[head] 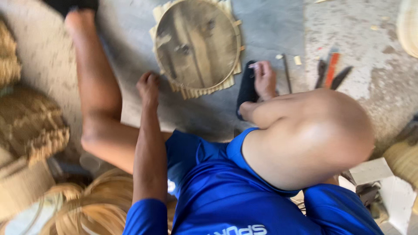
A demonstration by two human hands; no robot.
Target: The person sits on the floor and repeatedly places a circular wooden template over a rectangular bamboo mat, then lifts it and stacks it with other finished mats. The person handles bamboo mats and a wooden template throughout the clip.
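Sitting on the floor, the left hand was curled shut at the tray's lower-left rim, touching or not I couldn't tell. Right hand pinched something small by the sandal. Loose strips could've slipped, and those tools lay near.

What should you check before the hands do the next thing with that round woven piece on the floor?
1. Left hand at the edge of the round piece: ok, fist beside its rim.
2. Right hand free: cannot tell; it rests near a dark sandal, blurred.
3. Round piece flat on the floor: ok.
4. Strip ends poking out around the rim: ok, visible along the lower edge.
5. Tools close by: ok, lying beside the right knee.
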